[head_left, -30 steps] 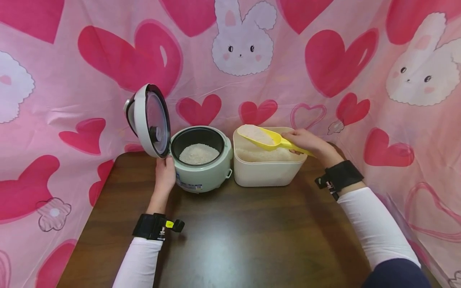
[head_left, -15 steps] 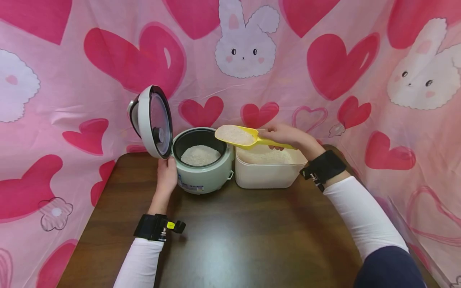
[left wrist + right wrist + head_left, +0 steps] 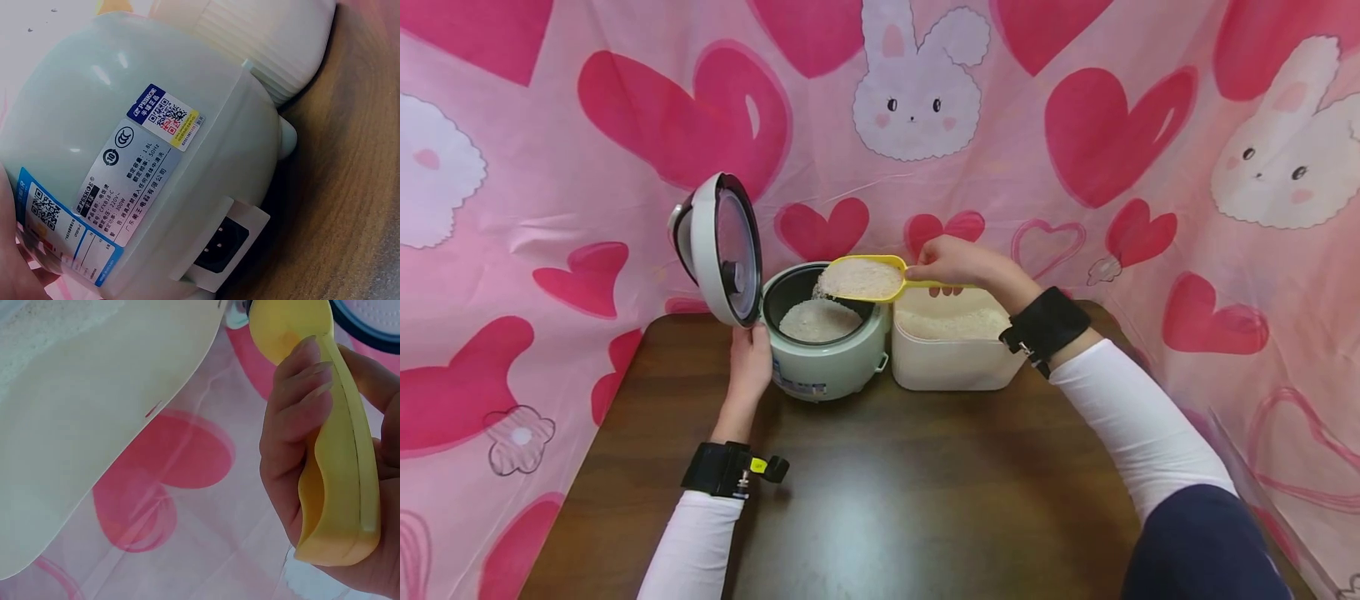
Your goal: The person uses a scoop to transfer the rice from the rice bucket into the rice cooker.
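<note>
On the dark wooden table [image 3: 880,500], pale green round rice cooker [image 3: 823,358] sits far left of cream plastic rice bin [image 3: 951,362], touching; yellow plastic scoop [image 3: 865,279] over the cooker, open hinged lid [image 3: 722,250] at its left.

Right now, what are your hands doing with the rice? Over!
Right hand grips yellow scoop, full, over rice cooker. Left hand steadies cooker's side. Lid open; nothing blocking.
</note>
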